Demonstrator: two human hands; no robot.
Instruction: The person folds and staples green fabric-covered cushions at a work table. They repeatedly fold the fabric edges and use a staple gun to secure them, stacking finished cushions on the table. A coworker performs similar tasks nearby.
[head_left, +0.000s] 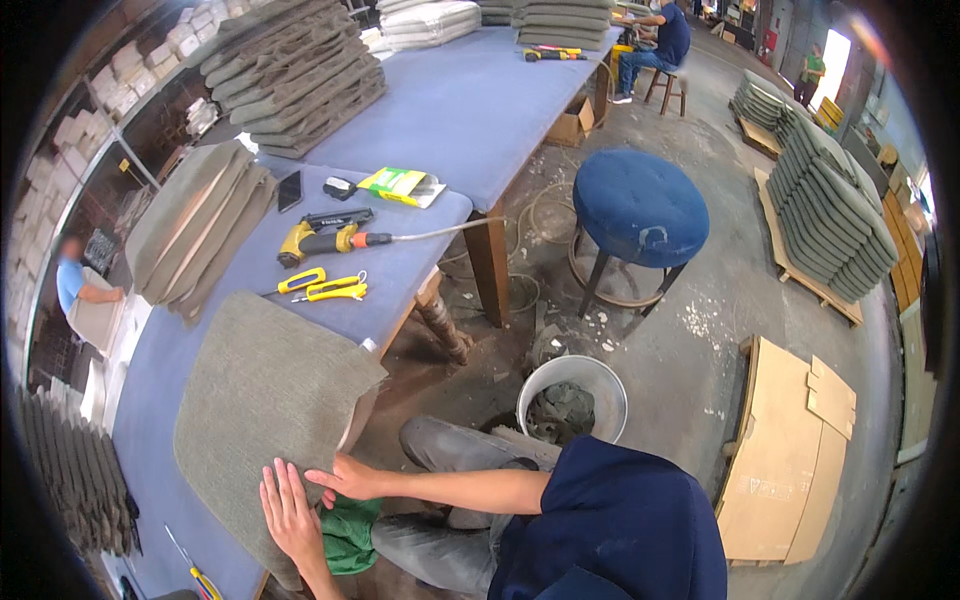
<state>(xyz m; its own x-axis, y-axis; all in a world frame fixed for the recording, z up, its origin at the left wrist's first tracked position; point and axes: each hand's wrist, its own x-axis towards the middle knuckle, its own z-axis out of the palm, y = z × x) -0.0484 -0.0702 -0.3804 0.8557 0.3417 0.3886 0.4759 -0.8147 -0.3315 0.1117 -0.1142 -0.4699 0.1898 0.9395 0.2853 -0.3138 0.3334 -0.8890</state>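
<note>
The left hand (290, 515) lies flat and open on a grey cushion cover (265, 415) at the near edge of the blue surface (450, 110); the right hand (348, 480) pinches its edge. Green cloth (350, 535) sits just below. Beyond lie yellow cutters (325, 287) and a power tool (325, 237). A bucket (573, 397) on the floor holds grey scraps.

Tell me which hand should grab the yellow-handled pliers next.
Probably the right hand. It touches only the edge of the grey fabric panel, while the left hand lies flat on the panel, pinning it. The pliers lie beyond the panel on the blue table.
</note>
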